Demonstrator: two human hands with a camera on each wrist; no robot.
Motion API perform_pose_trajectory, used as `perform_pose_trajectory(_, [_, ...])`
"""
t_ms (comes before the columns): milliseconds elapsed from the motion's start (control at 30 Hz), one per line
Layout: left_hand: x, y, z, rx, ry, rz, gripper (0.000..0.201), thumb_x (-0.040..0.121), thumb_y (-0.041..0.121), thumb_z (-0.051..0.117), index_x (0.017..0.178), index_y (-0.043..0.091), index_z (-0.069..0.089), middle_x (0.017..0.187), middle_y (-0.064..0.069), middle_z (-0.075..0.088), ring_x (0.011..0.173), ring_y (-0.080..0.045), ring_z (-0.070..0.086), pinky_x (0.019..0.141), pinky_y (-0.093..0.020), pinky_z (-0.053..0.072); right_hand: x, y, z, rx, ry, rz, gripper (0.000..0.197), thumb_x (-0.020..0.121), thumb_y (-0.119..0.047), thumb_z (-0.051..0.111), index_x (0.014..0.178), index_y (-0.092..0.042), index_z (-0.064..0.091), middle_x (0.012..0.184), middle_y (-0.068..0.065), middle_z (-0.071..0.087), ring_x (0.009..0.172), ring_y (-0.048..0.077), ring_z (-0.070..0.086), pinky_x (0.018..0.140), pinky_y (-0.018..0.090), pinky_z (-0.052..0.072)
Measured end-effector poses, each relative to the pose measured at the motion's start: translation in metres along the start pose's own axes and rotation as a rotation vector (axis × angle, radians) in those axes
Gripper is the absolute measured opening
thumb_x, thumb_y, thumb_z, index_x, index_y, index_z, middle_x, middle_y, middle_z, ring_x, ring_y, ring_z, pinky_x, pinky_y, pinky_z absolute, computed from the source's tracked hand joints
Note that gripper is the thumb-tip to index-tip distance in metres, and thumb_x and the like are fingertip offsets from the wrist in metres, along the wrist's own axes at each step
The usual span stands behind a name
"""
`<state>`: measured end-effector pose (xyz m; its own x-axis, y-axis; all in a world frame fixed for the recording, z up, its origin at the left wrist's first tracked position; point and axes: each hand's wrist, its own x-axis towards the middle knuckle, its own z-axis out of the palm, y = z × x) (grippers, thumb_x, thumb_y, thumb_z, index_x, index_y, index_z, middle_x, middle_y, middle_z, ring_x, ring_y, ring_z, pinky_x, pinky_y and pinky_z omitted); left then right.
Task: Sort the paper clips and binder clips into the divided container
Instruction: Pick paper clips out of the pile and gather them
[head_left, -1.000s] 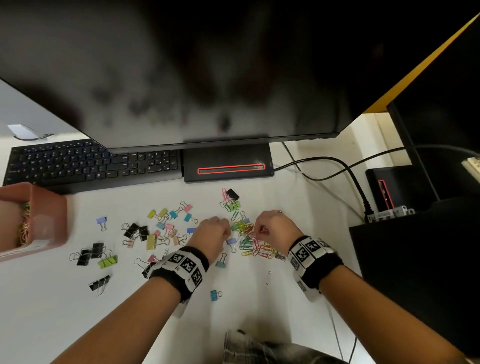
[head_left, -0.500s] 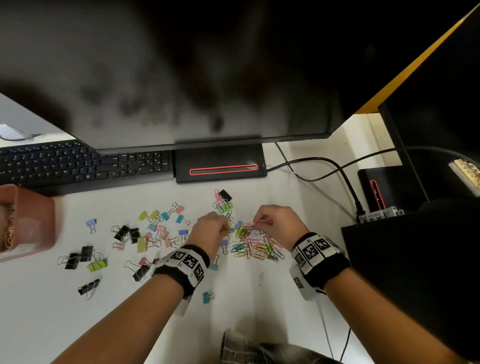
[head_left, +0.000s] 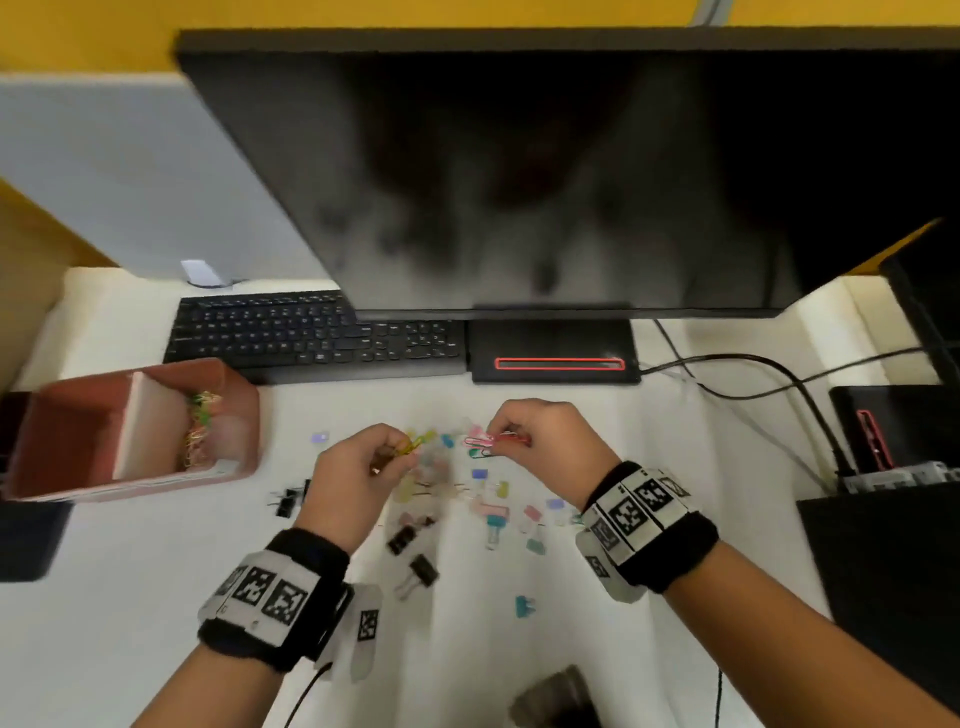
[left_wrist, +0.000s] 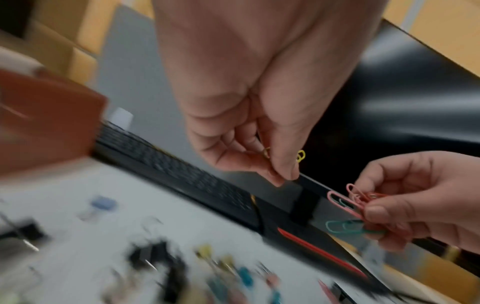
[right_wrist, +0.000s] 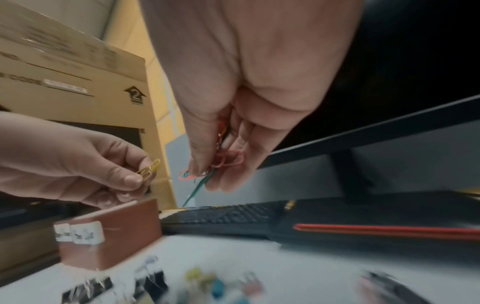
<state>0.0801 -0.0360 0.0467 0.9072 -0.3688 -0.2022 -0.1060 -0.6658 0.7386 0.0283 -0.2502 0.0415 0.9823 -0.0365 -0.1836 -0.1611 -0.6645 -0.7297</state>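
Both hands raised over the desk, each pinching paper clips; container at left.

Divided container (head_left: 236, 415): far left of white desk (head_left: 156, 571), paper clips in its right compartment. Left hand (head_left: 353, 478): thumb and fingers curled, pinching yellow paper clips (left_wrist: 300, 155). Binder clips (head_left: 415, 540) scattered on the desk beneath and between the hands, blurred. Right hand (head_left: 545, 447): fingers curled round a bunch of pink, red and green paper clips (left_wrist: 348, 205). Keyboard (head_left: 311, 338) and monitor (head_left: 519, 182) behind.
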Motion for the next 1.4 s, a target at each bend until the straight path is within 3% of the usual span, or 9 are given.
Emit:
perform_pose_trajectory(167, [0.004, -0.06, -0.11, 0.147, 0.175, -0.175, 0.013, 0.076, 0.015, 0.073, 0.082, 0.007, 0.063, 0.073, -0.003, 0.063, 0.072, -0.02, 0.06, 0.065, -0.026, 0.042, 0.066, -0.111, 0.061, 0.033, -0.009, -0.181, 0.009, 0.082, -0.022, 0.067, 0.086, -0.014, 0.068, 0.084, 0.002, 0.069, 0.071, 0.009, 0.053, 0.073, 0.024, 0.043])
perform_pose_trajectory(300, [0.026, -0.102, -0.163, 0.237, 0.172, -0.271, 0.021, 0.075, 0.021, 0.073, 0.088, 0.006, 0.067, 0.081, -0.009, 0.066, 0.08, -0.025, 0.062, 0.065, -0.025, 0.036, 0.121, -0.184, 0.127, 0.1, -0.001, -0.182, 0.006, 0.079, -0.015, 0.068, 0.085, -0.015, 0.067, 0.087, 0.004, 0.069, 0.078, 0.017, 0.061, 0.077, 0.028, 0.05])
perform_pose_trajectory(400, [0.036, -0.124, -0.176, 0.31, 0.065, -0.261, 0.019, 0.084, 0.016, 0.062, 0.1, 0.006, 0.067, 0.097, -0.014, 0.07, 0.092, -0.029, 0.062, 0.076, -0.029, 0.043, 0.143, -0.219, 0.162, 0.108, -0.034, -0.07, 0.02, 0.083, -0.023, 0.066, 0.101, -0.014, 0.064, 0.101, 0.007, 0.068, 0.092, 0.021, 0.062, 0.086, 0.036, 0.052])
perform_pose_trajectory(500, [0.033, -0.132, -0.184, 0.352, 0.058, -0.229, 0.02, 0.091, 0.009, 0.046, 0.102, 0.006, 0.063, 0.096, -0.015, 0.068, 0.093, -0.032, 0.062, 0.075, -0.03, 0.042, 0.145, -0.229, 0.177, 0.151, -0.084, 0.004, 0.043, 0.086, -0.034, 0.062, 0.123, -0.015, 0.053, 0.114, 0.008, 0.064, 0.103, 0.022, 0.06, 0.087, 0.03, 0.048])
perform_pose_trajectory(700, [0.017, -0.109, -0.167, 0.132, -0.002, -0.063, 0.034, 0.088, 0.003, 0.048, 0.119, 0.012, 0.058, 0.112, -0.004, 0.064, 0.101, -0.019, 0.059, 0.088, -0.025, 0.043, 0.095, -0.182, 0.155, 0.296, 0.002, 0.014, 0.02, 0.089, -0.036, 0.057, 0.103, -0.024, 0.062, 0.093, -0.011, 0.062, 0.08, 0.007, 0.062, 0.074, 0.026, 0.052])
perform_pose_trajectory(867, [0.021, -0.062, -0.093, 0.015, -0.154, 0.078, 0.027, 0.089, 0.009, 0.049, 0.113, 0.017, 0.057, 0.102, 0.002, 0.061, 0.071, -0.001, 0.054, 0.066, -0.013, 0.041, 0.024, -0.087, 0.109, 0.108, 0.17, 0.224, 0.015, 0.083, -0.027, 0.065, 0.073, -0.027, 0.054, 0.072, -0.014, 0.049, 0.066, 0.0, 0.046, 0.068, 0.021, 0.038])
perform_pose_trajectory(1100, [0.03, 0.002, 0.021, 0.051, -0.376, 0.154, 0.039, 0.084, 0.011, 0.057, 0.121, 0.021, 0.05, 0.114, -0.004, 0.055, 0.085, -0.013, 0.055, 0.08, -0.023, 0.044, -0.05, 0.04, 0.029, -0.023, 0.296, 0.602, 0.037, 0.073, -0.026, 0.076, 0.104, -0.024, 0.057, 0.096, 0.002, 0.051, 0.085, 0.018, 0.054, 0.085, 0.037, 0.048])
perform_pose_trajectory(1267, [0.045, 0.033, 0.085, 0.142, -0.432, 0.169, 0.062, 0.084, 0.009, 0.057, 0.137, 0.028, 0.031, 0.125, -0.007, 0.04, 0.104, -0.022, 0.054, 0.092, -0.027, 0.043, -0.038, 0.076, 0.0, 0.005, 0.27, 0.625, 0.05, 0.073, -0.027, 0.075, 0.117, -0.022, 0.052, 0.113, 0.007, 0.055, 0.105, 0.021, 0.056, 0.092, 0.028, 0.042])
perform_pose_trajectory(1400, [0.069, 0.047, 0.122, 0.235, -0.453, 0.175, 0.068, 0.084, 0.002, 0.052, 0.139, 0.034, 0.028, 0.128, -0.004, 0.036, 0.107, -0.02, 0.05, 0.092, -0.024, 0.039, -0.011, 0.09, 0.001, 0.019, 0.165, 0.586, 0.057, 0.07, -0.036, 0.076, 0.118, -0.027, 0.048, 0.115, 0.005, 0.054, 0.11, 0.024, 0.052, 0.097, 0.042, 0.045])
